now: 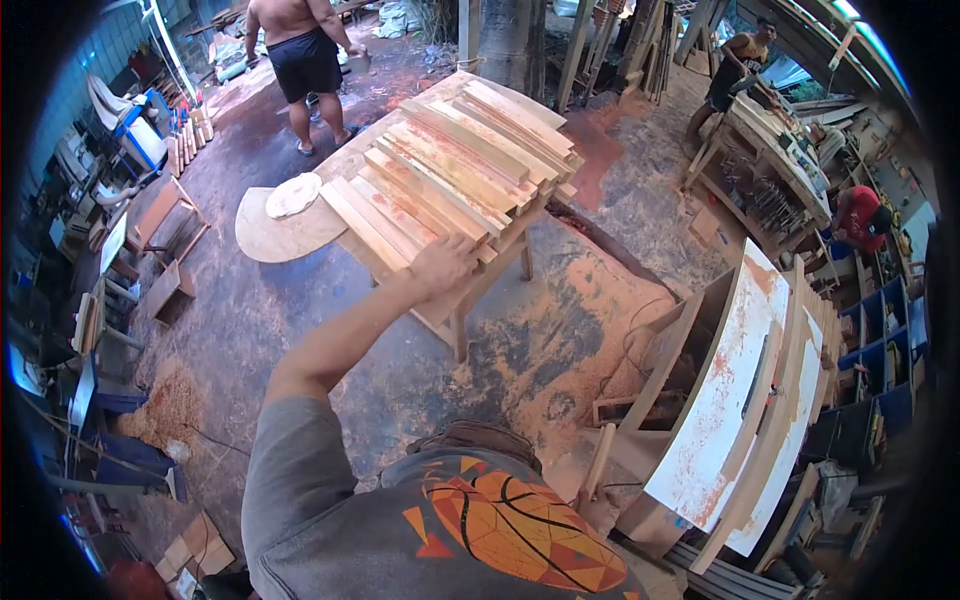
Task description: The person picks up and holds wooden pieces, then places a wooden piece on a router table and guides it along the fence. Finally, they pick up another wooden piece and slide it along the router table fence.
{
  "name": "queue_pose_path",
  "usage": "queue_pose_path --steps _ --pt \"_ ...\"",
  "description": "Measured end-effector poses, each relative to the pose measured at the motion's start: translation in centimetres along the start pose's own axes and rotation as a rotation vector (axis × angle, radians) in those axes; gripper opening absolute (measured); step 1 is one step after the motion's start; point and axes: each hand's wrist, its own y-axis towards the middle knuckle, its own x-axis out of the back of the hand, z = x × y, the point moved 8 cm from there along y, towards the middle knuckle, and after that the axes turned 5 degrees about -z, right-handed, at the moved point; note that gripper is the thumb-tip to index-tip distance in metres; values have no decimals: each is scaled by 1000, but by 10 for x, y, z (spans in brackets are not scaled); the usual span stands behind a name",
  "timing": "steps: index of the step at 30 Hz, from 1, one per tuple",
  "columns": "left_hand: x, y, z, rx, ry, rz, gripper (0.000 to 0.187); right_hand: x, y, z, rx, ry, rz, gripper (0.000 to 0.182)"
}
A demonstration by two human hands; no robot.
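Note:
My left hand (pixel 445 265) reaches forward to the near end of a stack of wooden planks (pixel 430 190). Its fingers curl over the end of a plank there; the thumb is hard to make out. The planks lie side by side, dusted with reddish sawdust, on a wooden work table (pixel 440 328). Low by my right side, my right hand (pixel 598 512) is closed around the lower part of a wooden strip (pixel 600 460), which stands nearly upright. Part of that hand is hidden by my shirt.
At right stands a sawdust-covered white-topped bench (pixel 725 400) with long boards on it. A round board (pixel 285 225) juts from the table's left. One person (pixel 295 50) stands beyond the table; two others are at far right. Sawdust (pixel 590 300) and cables lie on the floor.

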Motion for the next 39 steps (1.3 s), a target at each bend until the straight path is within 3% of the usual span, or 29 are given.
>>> queue_pose_path --steps 2,4,5,10,11,14,16,20,21,22,25,26,27,28,29,31,33,35,38,39 --pt "24 5 19 27 -116 46 37 -19 5 -37 -86 87 34 58" --pt "46 1 38 52 -234 96 40 30 -32 55 -85 -40 49 56" --pt "64 -1 53 87 -355 21 44 59 -53 111 -83 -103 57 55" --pt "123 -10 135 174 -711 -244 56 15 -37 18 -20 -34 -89 54" --pt "145 -8 151 220 -713 -233 58 8 -36 11 40 -2 -86 55" --pt "179 -13 210 322 -839 -317 59 16 -46 18 -104 16 -31 51" --pt "200 -18 246 392 -1018 -368 52 21 -49 29 -88 20 -68 52" --pt "291 -45 294 437 -945 -783 50 15 -44 17 -33 -7 -154 60" --pt "290 -39 300 434 -945 -786 50 14 -43 19 -33 -5 -157 60" --pt "281 -41 315 450 -1310 -960 51 13 -41 21 -17 32 -135 60" --pt "209 -29 284 563 -1484 -1285 53 23 -41 70 14 99 -52 58" --pt "168 -14 254 821 -1250 -1141 51 21 -39 89 4 133 -17 57" --pt "133 7 210 909 -1469 -1297 45 16 -38 95 5 122 -2 57" --pt "139 24 140 1052 -2041 -1236 35 10 -31 103 55 164 -8 56" --pt "101 45 117 1068 -2193 -1160 25 13 -24 113 105 207 -24 55" --pt "64 71 71 823 -2619 -939 26 32 -28 148 196 345 -35 54" --pt "53 78 54 810 -2662 -867 29 63 -38 196 277 496 -25 52" --pt "26 81 44 784 -2710 -819 37 96 -65 248 300 752 206 52" --pt "23 89 32 675 -2978 -799 41 130 -92 269 261 521 280 55" --pt "21 91 31 679 -2983 -800 41 133 -95 273 445 559 226 56"
